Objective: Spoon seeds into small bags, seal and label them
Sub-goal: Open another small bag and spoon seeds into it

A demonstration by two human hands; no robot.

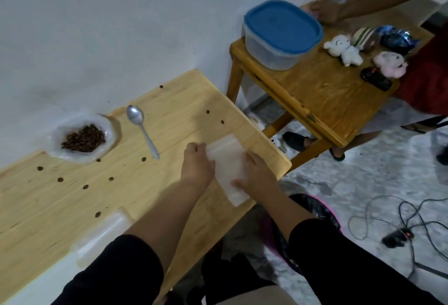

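**Both hands on a small bag at the table's edge**

A small translucent bag lies flat on the light wooden table, near its right edge. The left hand grips the bag's left side; its fingertips are curled under and out of sight, so how much of the bag they cover cannot be told. The right hand rests on the bag's right side, thumb pressing near the lower corner; its other fingers lie over the far edge, partly hidden. Whether the bag holds anything is hard to make out through the cloudy plastic.

To the left, near the wall, seeds sit heaped in an opened plastic wrap. A metal spoon lies just beside it, bowl up, touching neither. Dark round spots dot the tabletop; seeds or knots, it cannot be told.

At the near edge, a clear plastic thing lies blurred and partly hidden by the left sleeve.

On a second, darker table stand a blue-lidded tub, small plush toys and a dark wrapper. Another person's hands reach in at the top right, arms cut off by the frame, holding something pale and blurred. Cables lie on the floor.
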